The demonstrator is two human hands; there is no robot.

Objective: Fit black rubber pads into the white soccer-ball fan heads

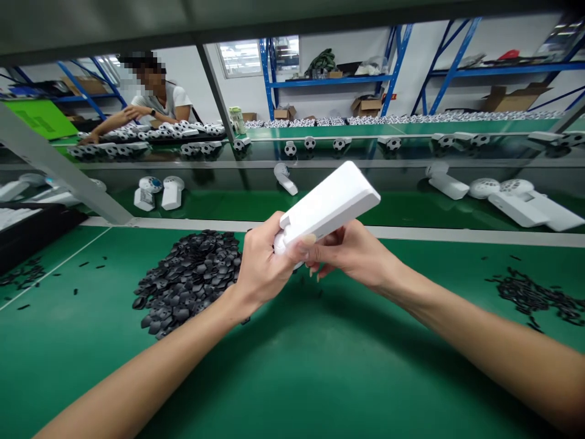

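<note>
A white plastic housing (326,204) with a long boxy body is held up over the green bench, tilted toward the upper right. My left hand (265,262) is closed around its lower, rounded end, thumb along the near side. Under the same end, my right hand (350,253) touches the housing with bent fingers; whether a small part sits between those fingertips is hidden. Left of my left hand lies a heap of black curved plastic pieces (196,277). Further off to the right is a pile of small thin black strips (537,296).
Behind a pale rail (457,235), a dark green conveyor carries similar white units (171,192). Beyond it stand football-patterned units (393,144) on another line. A co-worker (158,100) sits at the far left. A slanted grey post (68,167) and black tray (41,235) flank my left side.
</note>
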